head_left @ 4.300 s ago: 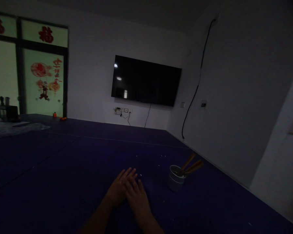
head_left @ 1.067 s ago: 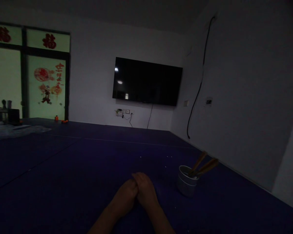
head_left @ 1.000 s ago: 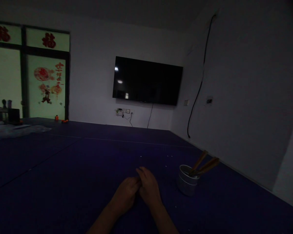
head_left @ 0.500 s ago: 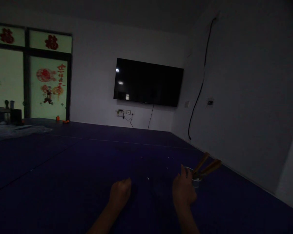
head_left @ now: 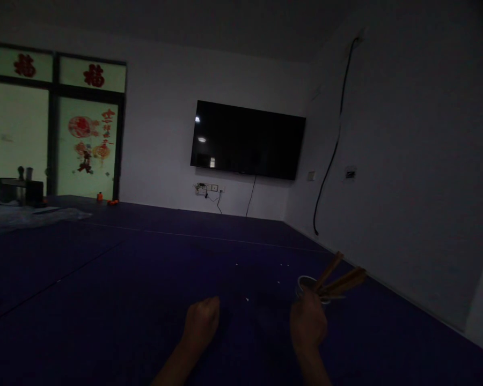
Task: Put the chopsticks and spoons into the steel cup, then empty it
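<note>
My left hand (head_left: 203, 320) rests closed like a fist low over the dark blue tabletop (head_left: 145, 300); whatever its fingers may hold is hidden. To the right, my right hand (head_left: 309, 321) is closed at the near side of a pale round cup (head_left: 301, 281). Several light-brown sticks (head_left: 346, 280) lean out of the cup toward the right, and a thin pale stick (head_left: 338, 297) juts out lower among them. My right fingertips are at the cup's rim and the lower ends of the sticks. Dim light and the hand itself hide what they grip.
Small white scraps (head_left: 247, 299) lie between the hands and farther back. Clear plastic sheeting (head_left: 60, 215) covers the far left of the table, near small orange items (head_left: 100, 197). A wall (head_left: 406, 241) borders the right side, with a hanging black cable (head_left: 328, 166).
My right hand's fingers have drawn down from the cup's rim and closed, so more of the rim shows. The left hand stays closed. The view has shifted slightly.
</note>
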Action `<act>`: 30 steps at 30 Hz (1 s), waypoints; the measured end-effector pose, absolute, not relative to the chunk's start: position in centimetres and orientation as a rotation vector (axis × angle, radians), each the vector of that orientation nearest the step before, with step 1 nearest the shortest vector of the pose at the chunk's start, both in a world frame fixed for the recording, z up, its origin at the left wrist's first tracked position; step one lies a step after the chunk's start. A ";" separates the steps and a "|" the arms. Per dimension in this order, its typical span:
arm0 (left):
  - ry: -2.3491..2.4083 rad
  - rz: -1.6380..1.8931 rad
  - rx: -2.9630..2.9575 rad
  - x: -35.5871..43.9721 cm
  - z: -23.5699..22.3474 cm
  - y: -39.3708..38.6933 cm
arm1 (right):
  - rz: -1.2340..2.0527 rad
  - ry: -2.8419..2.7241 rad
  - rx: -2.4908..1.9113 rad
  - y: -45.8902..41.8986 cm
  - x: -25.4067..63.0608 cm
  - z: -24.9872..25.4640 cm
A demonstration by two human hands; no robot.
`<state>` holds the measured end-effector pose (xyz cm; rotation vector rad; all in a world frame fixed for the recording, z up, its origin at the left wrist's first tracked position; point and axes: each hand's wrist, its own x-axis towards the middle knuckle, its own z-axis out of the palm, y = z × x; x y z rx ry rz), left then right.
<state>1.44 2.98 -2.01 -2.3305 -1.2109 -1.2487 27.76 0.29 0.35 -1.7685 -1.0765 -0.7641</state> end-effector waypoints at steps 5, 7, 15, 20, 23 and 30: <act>-1.300 -1.417 -2.351 1.9 -1.4 2.6 | -0.748 -1.313 -1.468 0.6 23.8 1.3; -1.330 -1.508 -2.396 2.1 -1.1 2.4 | -0.671 -1.446 -1.335 0.5 21.7 1.6; -1.288 -1.838 -2.513 2.7 -1.6 2.9 | -0.213 -1.716 -1.023 -1.1 15.3 1.7; -1.299 -2.146 -2.529 3.1 -1.4 2.6 | -0.025 -1.771 -0.931 -1.8 14.0 1.5; -1.248 -2.333 -2.568 3.2 -0.5 1.9 | -0.002 -1.796 -0.879 -1.9 13.5 1.4; -1.259 -2.451 -2.445 2.6 -0.2 2.0 | -0.186 -1.772 -0.820 -1.9 13.7 1.0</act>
